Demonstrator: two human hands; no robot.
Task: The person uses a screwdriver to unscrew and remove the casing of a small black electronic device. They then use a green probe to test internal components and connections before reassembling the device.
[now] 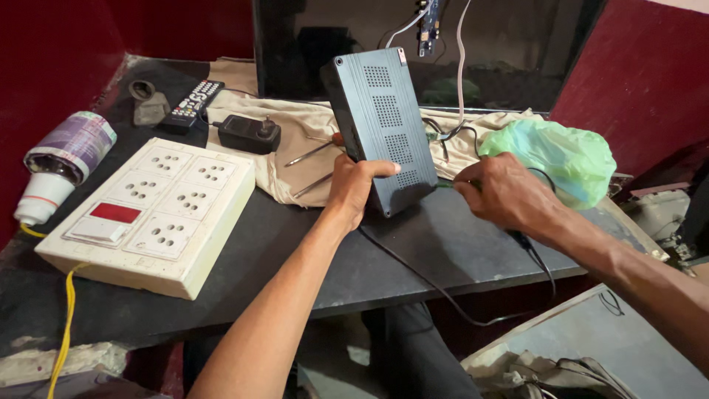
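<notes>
Near the middle of the frame, the left hand (353, 185) grips a dark box (380, 125) by its lower left edge, thumb across the vented face and fingers behind it. That box stands tilted on one end on the dark table (413, 251), rising from the hand toward the upper middle of the frame. Just right of the box's lower corner, the right hand (502, 193) has its fingertips pinched together close to the box; what they pinch is hard to make out, perhaps a thin green-tipped plug on the black cable (413, 273) that trails off the table edge. Behind that hand lies a green plastic bag (561, 159) on a beige cloth (295, 148). At the left of the frame sits a white socket board (155, 214) with a red switch, and above it a black adapter (249, 133) and a remote control (192, 103). The box's far side and the left fingers are hidden.
</notes>
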